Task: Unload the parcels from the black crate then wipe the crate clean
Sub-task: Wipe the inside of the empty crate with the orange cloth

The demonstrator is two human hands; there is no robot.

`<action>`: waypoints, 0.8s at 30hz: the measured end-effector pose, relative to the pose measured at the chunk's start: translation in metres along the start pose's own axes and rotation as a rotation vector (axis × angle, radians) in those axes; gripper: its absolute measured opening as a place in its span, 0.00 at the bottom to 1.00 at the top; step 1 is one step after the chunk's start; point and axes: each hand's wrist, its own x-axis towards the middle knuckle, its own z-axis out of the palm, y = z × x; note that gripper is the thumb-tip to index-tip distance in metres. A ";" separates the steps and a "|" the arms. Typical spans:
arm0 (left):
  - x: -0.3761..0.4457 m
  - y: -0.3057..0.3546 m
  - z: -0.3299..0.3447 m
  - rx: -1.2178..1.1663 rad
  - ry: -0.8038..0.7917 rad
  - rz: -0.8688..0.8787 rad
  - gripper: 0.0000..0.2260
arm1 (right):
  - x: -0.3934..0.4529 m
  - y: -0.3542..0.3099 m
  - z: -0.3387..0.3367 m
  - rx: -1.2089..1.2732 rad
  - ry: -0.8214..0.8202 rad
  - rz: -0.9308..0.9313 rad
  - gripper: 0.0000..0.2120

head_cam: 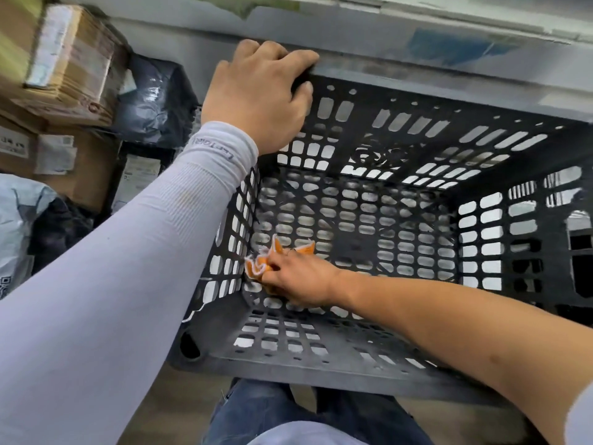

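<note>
While brown cardboard parcels [69, 64] and grey plastic mailers [154, 101] lie stacked at nine to ten o'clock, outside the crate, the left hand [260, 94] curls its fingers over the far rim of the black perforated plastic crate [401, 149]. Inside, at six o'clock, the right hand [300, 279] pinches a crumpled orange cloth [266, 260] against the crate floor's near-left corner.

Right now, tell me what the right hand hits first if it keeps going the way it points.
Probably the black crate's left wall: the right hand, gripping the orange cloth, points at its bottom corner. Depth is unclear.
</note>
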 end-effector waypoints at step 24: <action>0.002 -0.004 0.004 0.007 0.028 0.032 0.24 | -0.186 0.110 0.001 -0.299 -0.252 0.454 0.19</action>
